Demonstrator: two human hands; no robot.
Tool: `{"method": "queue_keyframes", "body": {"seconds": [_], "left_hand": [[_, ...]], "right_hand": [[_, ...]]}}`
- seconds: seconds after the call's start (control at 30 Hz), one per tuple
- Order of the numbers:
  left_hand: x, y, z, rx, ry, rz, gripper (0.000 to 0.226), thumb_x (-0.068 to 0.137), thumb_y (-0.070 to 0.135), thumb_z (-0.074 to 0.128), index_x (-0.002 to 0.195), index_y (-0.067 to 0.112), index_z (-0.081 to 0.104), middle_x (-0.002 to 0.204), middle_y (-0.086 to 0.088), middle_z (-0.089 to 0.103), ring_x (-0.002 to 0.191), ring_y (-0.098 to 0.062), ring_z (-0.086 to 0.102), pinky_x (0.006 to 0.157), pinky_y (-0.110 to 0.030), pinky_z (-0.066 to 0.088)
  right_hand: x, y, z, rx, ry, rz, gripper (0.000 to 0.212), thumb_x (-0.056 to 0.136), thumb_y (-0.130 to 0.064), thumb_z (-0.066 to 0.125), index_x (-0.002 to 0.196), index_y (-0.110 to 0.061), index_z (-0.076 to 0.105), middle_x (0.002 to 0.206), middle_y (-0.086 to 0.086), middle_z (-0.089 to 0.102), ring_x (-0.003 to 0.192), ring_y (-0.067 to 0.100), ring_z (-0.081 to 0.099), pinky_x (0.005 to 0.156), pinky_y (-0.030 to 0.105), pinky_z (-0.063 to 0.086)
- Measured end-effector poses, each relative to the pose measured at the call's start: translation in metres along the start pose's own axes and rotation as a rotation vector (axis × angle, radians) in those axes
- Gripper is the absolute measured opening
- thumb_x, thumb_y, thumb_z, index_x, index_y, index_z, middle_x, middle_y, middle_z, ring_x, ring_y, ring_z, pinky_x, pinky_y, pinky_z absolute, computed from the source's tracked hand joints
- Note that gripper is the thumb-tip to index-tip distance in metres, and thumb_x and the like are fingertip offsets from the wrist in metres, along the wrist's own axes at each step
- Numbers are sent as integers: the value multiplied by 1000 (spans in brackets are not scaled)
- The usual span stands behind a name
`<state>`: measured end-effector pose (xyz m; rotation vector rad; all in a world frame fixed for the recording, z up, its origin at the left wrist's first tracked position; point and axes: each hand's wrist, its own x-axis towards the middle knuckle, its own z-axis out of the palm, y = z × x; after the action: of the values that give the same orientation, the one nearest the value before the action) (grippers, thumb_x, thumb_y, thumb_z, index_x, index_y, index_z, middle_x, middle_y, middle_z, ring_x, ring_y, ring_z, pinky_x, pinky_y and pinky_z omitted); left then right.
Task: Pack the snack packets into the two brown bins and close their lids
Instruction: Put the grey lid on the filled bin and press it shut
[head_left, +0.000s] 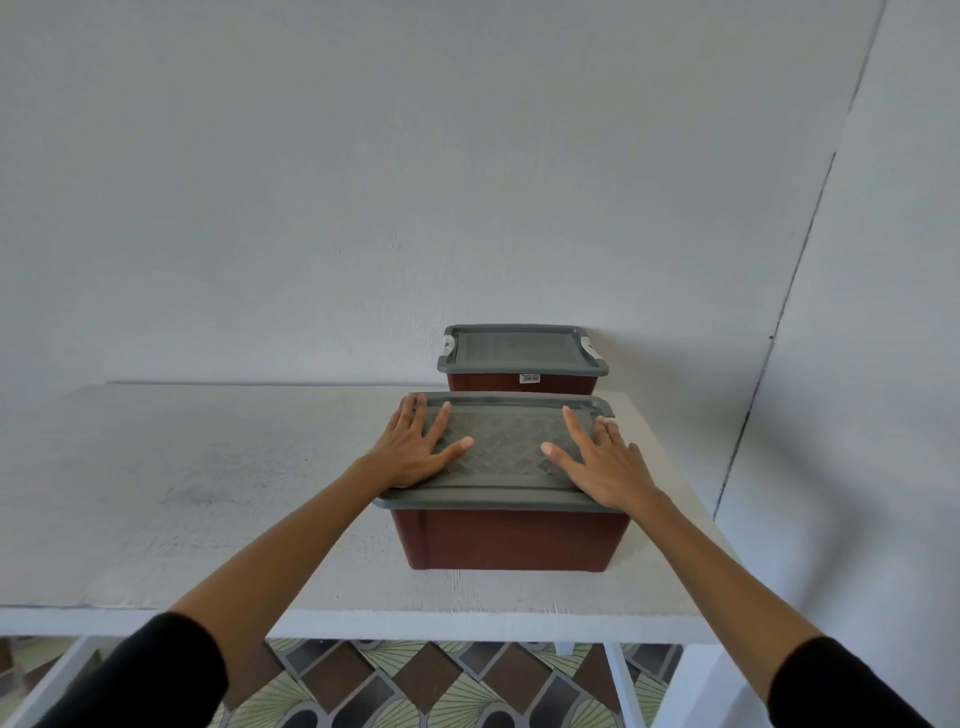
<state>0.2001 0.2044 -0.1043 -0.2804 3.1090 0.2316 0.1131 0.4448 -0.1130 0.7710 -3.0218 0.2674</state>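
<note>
Two brown bins stand on the white table, one behind the other. The near bin (506, 540) carries a grey patterned lid (506, 441). My left hand (415, 447) lies flat on the lid's left side, fingers straight and spread. My right hand (602, 457) lies flat on the lid's right side the same way. The far bin (519, 383) stands against the wall with its own grey lid (519, 351) on top and white latches at both ends. No snack packets are in view.
The white table (208, 493) stretches far to the left of the bins. White walls stand behind and to the right. The table's front edge is close to me, with patterned floor tiles (415, 686) below.
</note>
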Motion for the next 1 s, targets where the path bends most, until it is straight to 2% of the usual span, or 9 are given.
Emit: {"method": "queue_keyframes", "body": {"seconds": [0.13,0.27,0.33,0.4,0.47,0.53,0.63,0.8,1.0], "left_hand": [[3,2,-2,41,-49,22,134,27,94,-23,143,28,-21,152,-17,-22,139,-33,-25,114,-46,-12],[2,4,2,11,7,-12,133,32,95,-20,147,31,-2,156,-9,-14,143,-30,-13,114,-54,-3],[1,5,4,-28,54,-43,110,54,93,0,146,35,9,156,-6,-13,144,-29,-10,114,-58,3],[-1,4,4,-118,93,-93,82,74,82,29,143,39,21,155,-5,-13,144,-30,-5,113,-59,12],[-3,3,2,-217,96,-149,73,76,72,45,140,41,28,154,-7,-10,142,-34,9,111,-54,22],[-6,1,0,-287,76,-199,74,75,70,50,140,40,31,153,-12,8,135,-34,30,108,-49,30],[-8,0,1,-351,90,-240,76,73,71,52,139,39,33,147,-10,34,129,-30,40,104,-45,37],[-14,0,2,-339,134,-258,72,75,70,50,138,39,36,137,-7,49,117,-26,52,93,-39,45],[-18,1,2,-366,174,-288,68,75,67,54,135,39,42,136,-4,51,116,-23,52,90,-36,45]], "right_hand": [[0,0,-2,35,-8,8,71,89,-65,16,147,-33,-11,157,17,-4,145,31,-6,115,52,7],[2,1,1,135,63,170,70,91,-64,21,148,-31,-2,157,17,1,144,36,3,114,55,12],[3,2,1,178,76,259,72,89,-65,29,148,-31,5,154,19,12,139,41,20,110,53,25],[2,4,-1,201,49,247,74,85,-67,37,147,-33,14,148,18,26,131,37,37,103,45,37],[1,6,-6,243,36,226,72,82,-68,44,144,-35,26,143,15,35,126,32,45,99,40,40],[1,9,-11,267,9,215,72,79,-68,48,142,-36,32,142,13,35,125,31,45,100,39,39],[0,13,-15,325,-49,203,73,78,-66,52,142,-37,33,145,13,32,129,31,41,104,41,36],[-5,23,-21,584,-177,155,72,81,-52,61,143,-34,30,152,7,27,137,31,31,112,44,26],[-10,24,-16,604,-90,156,67,81,-51,61,141,-32,37,150,6,33,135,30,34,110,42,29]]}}
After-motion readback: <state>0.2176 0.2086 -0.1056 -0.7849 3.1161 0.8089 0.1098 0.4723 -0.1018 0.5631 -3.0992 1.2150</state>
